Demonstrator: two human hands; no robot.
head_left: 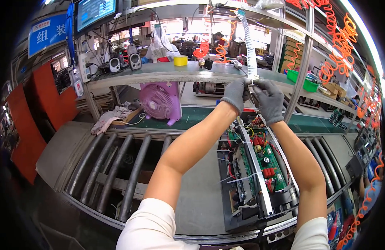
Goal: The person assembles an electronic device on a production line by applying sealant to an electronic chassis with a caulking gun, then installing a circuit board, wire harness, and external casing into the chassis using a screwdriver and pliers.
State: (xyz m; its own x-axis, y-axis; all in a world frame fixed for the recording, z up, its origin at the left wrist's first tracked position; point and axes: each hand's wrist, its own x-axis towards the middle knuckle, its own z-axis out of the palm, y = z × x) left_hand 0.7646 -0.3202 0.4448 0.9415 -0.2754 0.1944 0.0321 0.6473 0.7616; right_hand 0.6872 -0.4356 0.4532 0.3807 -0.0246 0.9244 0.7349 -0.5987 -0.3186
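Both my hands wear grey gloves and are raised together at the front of the shelf. My left hand [235,96] is closed in a pinch, its fingertips meeting those of my right hand [269,99], which is also pinched. What they hold between them is too small to make out. A white strip with dark cross marks [249,46] hangs down to the fingertips. Thin white wires [265,123] run below the hands. Under my forearms lies an open black chassis [225,200] with green circuit boards [277,166], red parts, cable ties and a pale metal bar [257,171] along it.
Steel rollers [134,175] flank the grey work plate [196,191]. A purple fan [161,102] stands under the shelf [150,71], beside a crumpled cloth [113,116]. Yellow tape [180,61], speakers [135,61] and a green bin [302,81] sit on the shelf. Orange coiled hoses [342,46] hang at right.
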